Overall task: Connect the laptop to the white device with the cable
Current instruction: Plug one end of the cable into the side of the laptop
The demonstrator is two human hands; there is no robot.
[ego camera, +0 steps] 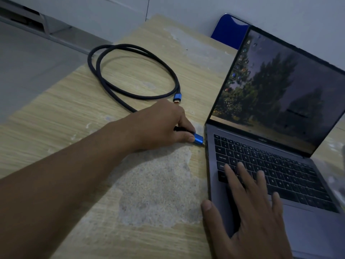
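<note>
Fingers (188, 138) of your left hand (158, 126) are pinched around the near end of the dark braided cable (115, 86), gripping it just behind its blue metal plug (198, 139). You hold that plug low over the pale wood-grain worktop (78, 113), with its tip just beside the left side edge of the open grey laptop (261, 174), close to the hinge corner. Whether the tip is touching the laptop or already in a port cannot be told from this angle.

Your right hand (250, 208) lies flat and spread on the laptop, fingers released, the fingertips resting on the left part of the black keyboard (280, 171) and the palm over the area beside the trackpad. Your thumb hangs off the laptop's left edge above the worktop.

From your left hand the cable runs away toward the far left edge of the worktop, makes a wide loop there and comes back. Its other blue plug (177, 98) lies free on the worktop just beyond your left knuckles.

Your laptop sits along the right side of the worktop with its lit screen (280, 86) showing a picture of trees. A worn, rough grey patch (158, 193) marks the worktop between your two hands. Behind the screen, at the far edge, part of a blue chair back (229, 28) shows.
</note>
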